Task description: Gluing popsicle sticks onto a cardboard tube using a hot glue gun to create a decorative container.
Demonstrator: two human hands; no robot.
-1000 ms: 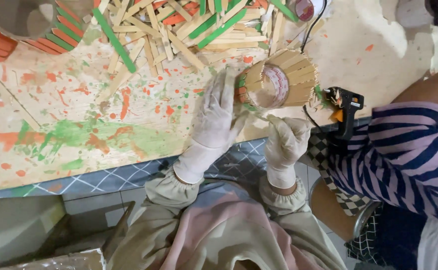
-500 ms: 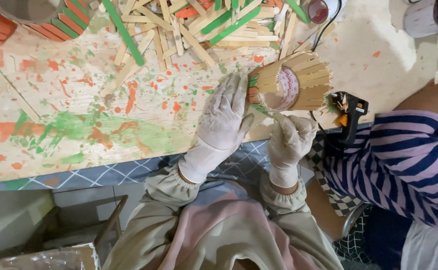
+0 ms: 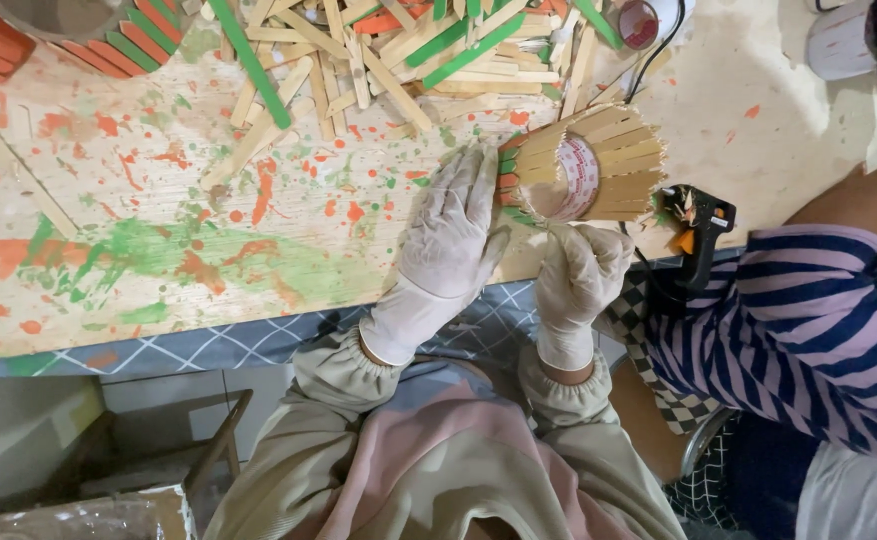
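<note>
The left hand (image 3: 450, 228) is lying open and flat, fingertips steadying the stick-covered cup (image 3: 580, 172) just beyond it on the counter (image 3: 208, 230). The right hand (image 3: 580, 275) is pinching one stick beneath it. Pressing unevenly could be loosening fresh sticks.

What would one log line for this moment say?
left hand: flat beside stick-covered cup | right hand: below cup | glue gun: on board

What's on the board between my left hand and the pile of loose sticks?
In the head view, nothing lies between the left hand and the stick pile: only bare board, splattered with orange and green paint.
</note>
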